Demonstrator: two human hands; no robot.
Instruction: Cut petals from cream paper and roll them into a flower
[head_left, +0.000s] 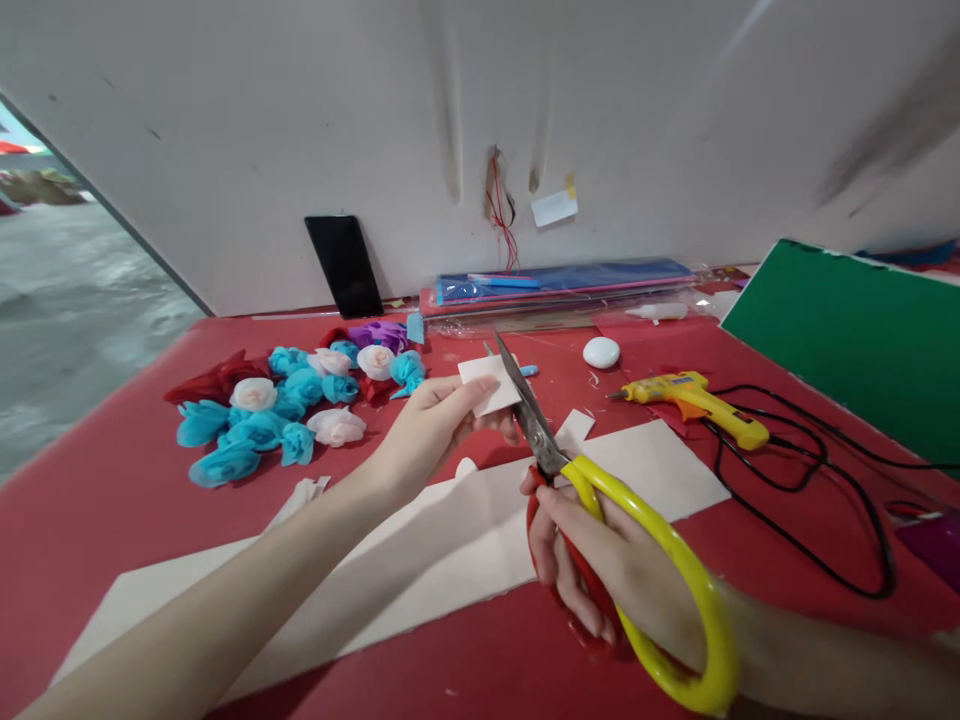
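My left hand [431, 425] pinches a small pale paper piece [486, 383] above the red table. My right hand [600, 560] grips a pair of scissors [592, 480] with one yellow and one red handle. The blades [525, 405] cross the right edge of the paper piece. Below both hands lies a large pale sheet [450, 550] with a cut edge, flat on the table. A small offcut [574, 430] lies just right of the blades.
Blue, white, red and purple paper flowers [285, 405] are heaped at the left. A yellow glue gun [694, 397] with a black cord [810, 470] lies at the right, beside a green board [862, 340]. A black phone [345, 265] leans on the wall; packed paper sheets [562, 280] lie behind.
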